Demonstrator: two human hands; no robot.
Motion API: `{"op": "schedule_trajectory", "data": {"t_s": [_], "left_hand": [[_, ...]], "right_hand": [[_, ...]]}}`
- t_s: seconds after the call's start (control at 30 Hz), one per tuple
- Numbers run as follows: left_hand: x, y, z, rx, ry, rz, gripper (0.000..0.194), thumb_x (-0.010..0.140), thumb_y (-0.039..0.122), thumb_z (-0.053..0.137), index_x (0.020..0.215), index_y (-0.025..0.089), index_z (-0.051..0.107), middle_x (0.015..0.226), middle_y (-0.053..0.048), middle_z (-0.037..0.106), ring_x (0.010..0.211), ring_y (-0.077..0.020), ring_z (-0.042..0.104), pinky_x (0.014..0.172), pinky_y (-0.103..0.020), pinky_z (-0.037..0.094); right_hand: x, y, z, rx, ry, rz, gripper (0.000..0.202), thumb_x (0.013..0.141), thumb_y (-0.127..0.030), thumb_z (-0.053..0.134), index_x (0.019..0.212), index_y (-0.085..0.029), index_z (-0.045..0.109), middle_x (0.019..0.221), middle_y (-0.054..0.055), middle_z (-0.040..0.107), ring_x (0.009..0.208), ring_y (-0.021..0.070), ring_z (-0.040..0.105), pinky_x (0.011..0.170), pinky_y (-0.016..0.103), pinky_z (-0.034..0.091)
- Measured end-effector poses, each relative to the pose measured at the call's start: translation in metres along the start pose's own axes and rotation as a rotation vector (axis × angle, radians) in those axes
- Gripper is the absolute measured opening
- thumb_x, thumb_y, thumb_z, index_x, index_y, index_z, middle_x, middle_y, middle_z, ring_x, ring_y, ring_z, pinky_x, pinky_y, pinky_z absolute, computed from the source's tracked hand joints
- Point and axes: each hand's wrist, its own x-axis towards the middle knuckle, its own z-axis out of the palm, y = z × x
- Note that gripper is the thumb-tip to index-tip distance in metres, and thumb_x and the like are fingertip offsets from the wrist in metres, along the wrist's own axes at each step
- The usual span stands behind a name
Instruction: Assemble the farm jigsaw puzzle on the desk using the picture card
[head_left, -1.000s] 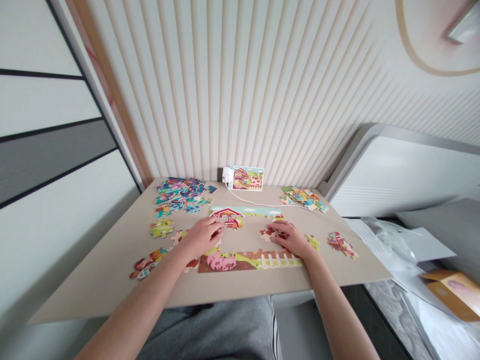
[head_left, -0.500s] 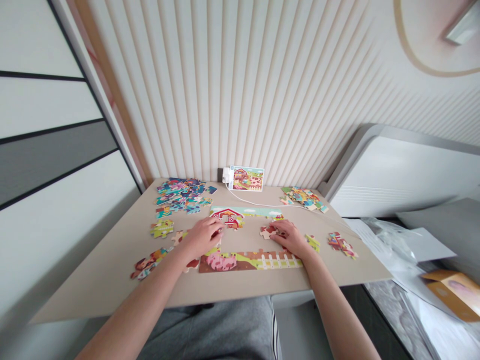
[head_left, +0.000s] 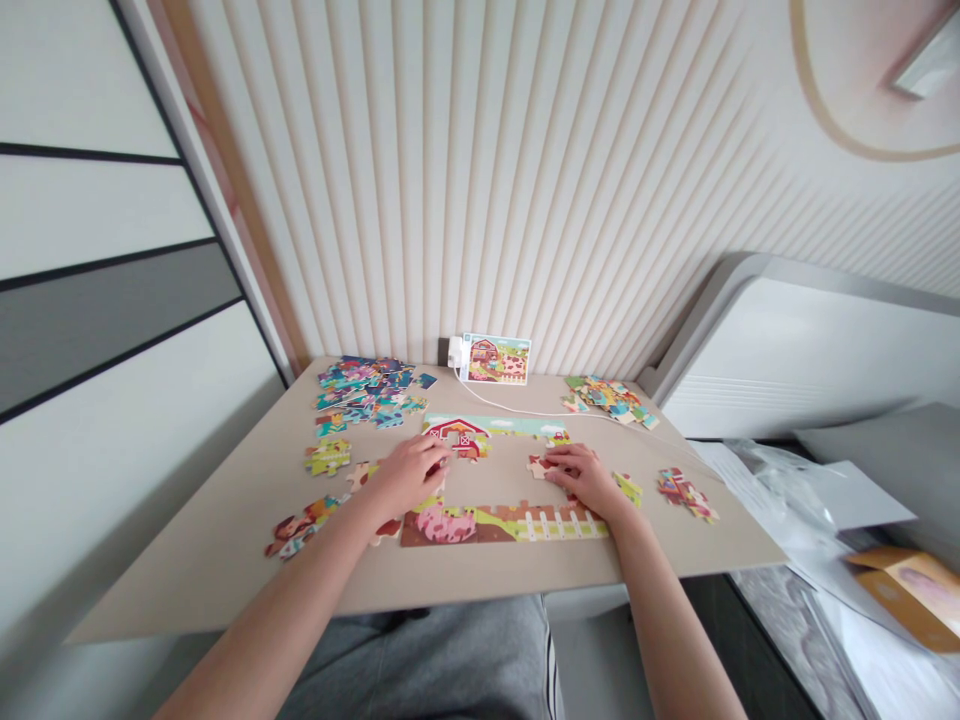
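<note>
My right hand [head_left: 586, 478] rests low over the table with its fingers bent onto a brown-and-white puzzle piece [head_left: 537, 466], partly covered by the fingertips. My left hand [head_left: 409, 476] is at the left side of the puzzle frame, below the red barn section [head_left: 463, 436]; its fingers are curled together and whatever lies under them is hidden. Between the hands is a partly joined puzzle: a sky strip [head_left: 517, 426] along the top, and a bottom strip with a pink pig [head_left: 445, 523] and white fence [head_left: 568, 524]. Cow-patterned pieces [head_left: 358, 475] lie partly behind my left wrist.
A picture card [head_left: 498, 360] leans on the wall beside a white charger [head_left: 454, 352], whose cable crosses the table. Loose pieces form a blue-purple pile [head_left: 367, 388] and a colourful pile [head_left: 611, 397]. Smaller groups lie left [head_left: 328, 457] and right [head_left: 686, 494].
The view has shifted slightly. My right hand and the brown-and-white piece are a little further right, with less of the piece showing. My left hand stays in about the same place.
</note>
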Motion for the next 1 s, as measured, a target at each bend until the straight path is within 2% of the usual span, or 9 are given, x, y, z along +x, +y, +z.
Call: {"op": "schedule_trajectory", "data": {"t_s": [0.17,0.27,0.33,0.4,0.47,0.6,0.8,1.0], "left_hand": [[-0.001,0.0,0.0,0.002,-0.007,-0.007,0.022,0.097,0.026,0.054,0.111,0.024,0.071,0.115,-0.007,0.069,0.109,-0.0242,0.062,0.103,-0.04,0.048],[0.0,0.001,-0.002,0.006,-0.011,-0.008,0.023,0.097,0.026,0.054,0.112,0.025,0.071,0.115,-0.008,0.068,0.109,-0.0243,0.062,0.102,-0.04,0.049],[0.0,0.001,-0.003,0.012,-0.009,-0.006,0.024,0.097,0.027,0.054,0.113,0.025,0.071,0.115,-0.008,0.068,0.109,-0.0245,0.063,0.102,-0.04,0.049],[-0.001,0.001,-0.003,0.024,0.001,-0.009,0.023,0.096,0.026,0.054,0.111,0.025,0.071,0.116,-0.008,0.068,0.11,-0.0249,0.062,0.103,-0.041,0.049],[-0.001,-0.001,-0.003,0.04,0.013,-0.029,0.024,0.095,0.025,0.055,0.111,0.024,0.071,0.119,-0.009,0.068,0.112,-0.026,0.062,0.104,-0.042,0.048],[-0.002,-0.002,-0.003,0.064,0.019,-0.075,0.031,0.091,0.024,0.057,0.119,0.024,0.07,0.127,-0.01,0.068,0.117,-0.0287,0.062,0.106,-0.046,0.047],[-0.001,0.001,-0.007,0.079,0.004,-0.076,0.028,0.091,0.025,0.058,0.114,0.024,0.074,0.125,-0.009,0.069,0.116,-0.0276,0.063,0.105,-0.044,0.049],[-0.002,-0.001,-0.004,0.082,0.0,-0.074,0.03,0.095,0.029,0.056,0.119,0.024,0.072,0.13,-0.01,0.067,0.12,-0.0286,0.062,0.107,-0.045,0.048]], "right_hand": [[-0.002,-0.004,0.0,-0.027,0.028,0.01,0.03,0.095,-0.049,0.061,0.114,-0.034,0.078,0.13,0.008,0.066,0.121,0.0307,0.06,0.109,0.051,0.043],[-0.003,0.0,-0.001,-0.002,0.178,0.068,0.036,0.099,-0.045,0.05,0.118,-0.028,0.075,0.127,0.009,0.066,0.117,0.0277,0.062,0.107,0.046,0.046],[-0.005,0.008,-0.003,-0.028,0.276,0.157,0.037,0.099,-0.045,0.047,0.115,-0.025,0.075,0.119,0.01,0.069,0.111,0.0273,0.065,0.103,0.045,0.048],[-0.006,0.018,-0.006,-0.069,0.305,0.242,0.038,0.097,-0.046,0.048,0.107,-0.023,0.075,0.111,0.01,0.072,0.103,0.0273,0.066,0.097,0.044,0.051],[-0.008,0.029,-0.007,-0.09,0.283,0.28,0.036,0.096,-0.046,0.048,0.102,-0.023,0.076,0.106,0.01,0.073,0.098,0.027,0.067,0.093,0.043,0.051],[-0.007,0.04,-0.004,-0.128,0.235,0.255,0.031,0.092,-0.042,0.054,0.1,-0.025,0.078,0.106,0.008,0.074,0.1,0.0276,0.065,0.095,0.045,0.049],[-0.005,0.043,0.002,-0.243,0.203,0.219,0.033,0.094,-0.039,0.051,0.103,-0.027,0.08,0.11,0.008,0.073,0.102,0.0279,0.065,0.094,0.046,0.048],[-0.005,0.04,0.001,-0.231,0.198,0.205,0.032,0.095,-0.039,0.051,0.104,-0.029,0.08,0.111,0.008,0.073,0.101,0.0276,0.065,0.091,0.044,0.048]]}}
